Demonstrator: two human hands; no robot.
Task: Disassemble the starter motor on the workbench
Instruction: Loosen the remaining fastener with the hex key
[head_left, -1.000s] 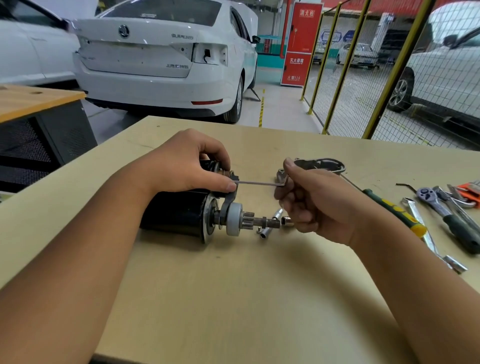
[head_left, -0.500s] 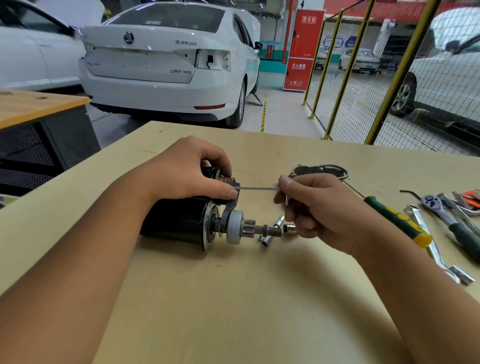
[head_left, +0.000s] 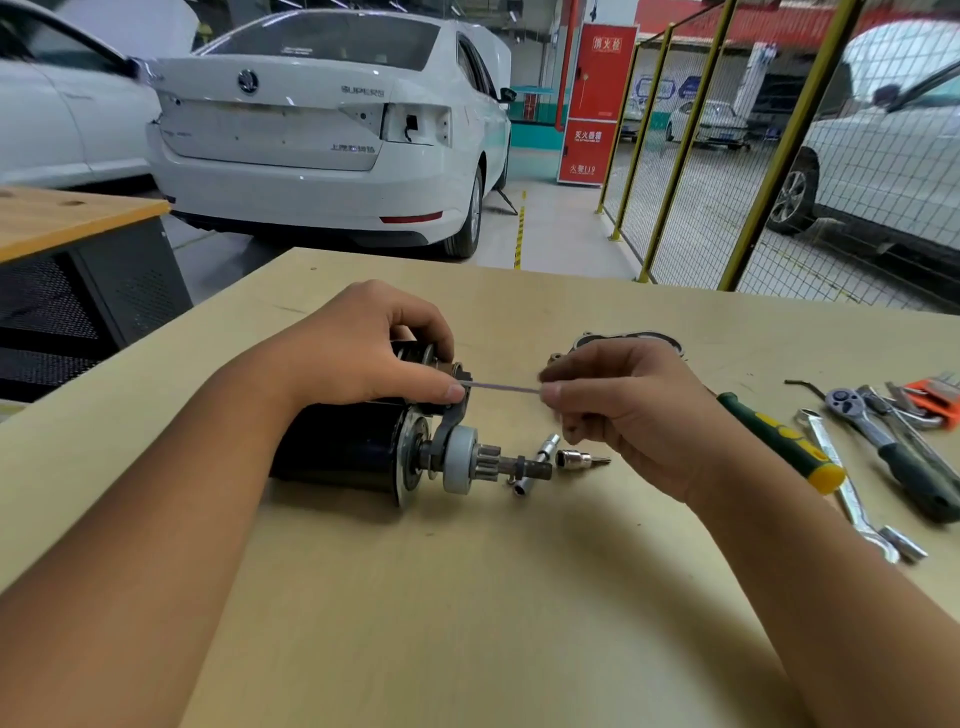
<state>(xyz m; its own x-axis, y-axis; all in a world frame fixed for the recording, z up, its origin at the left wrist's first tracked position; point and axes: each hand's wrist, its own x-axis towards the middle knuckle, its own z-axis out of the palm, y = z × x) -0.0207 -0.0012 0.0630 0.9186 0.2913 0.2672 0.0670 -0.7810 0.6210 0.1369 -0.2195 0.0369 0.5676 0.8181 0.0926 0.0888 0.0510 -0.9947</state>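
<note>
The black starter motor (head_left: 343, 452) lies on its side on the wooden workbench (head_left: 467, 597), its pinion gear and shaft (head_left: 498, 462) pointing right. My left hand (head_left: 358, 353) grips the top of the motor, thumb pressed by the fork lever. A thin hex key (head_left: 498, 387) runs level from the motor's top end to my right hand (head_left: 623, 410), which pinches its right end. The key's bent end is hidden in my fingers.
Two small sockets (head_left: 545, 452) and a bit socket (head_left: 579, 459) lie by the shaft. A removed end housing (head_left: 628, 340) sits behind my right hand. A green-yellow screwdriver (head_left: 779, 441), ratchet (head_left: 893, 447), spanner (head_left: 852, 499) and orange hex key set (head_left: 935, 395) lie at right.
My right hand has turned the hex key, so its short bent end, up beside the thumb a second ago, is now hidden in my fingers. The left hand stays on the motor.
</note>
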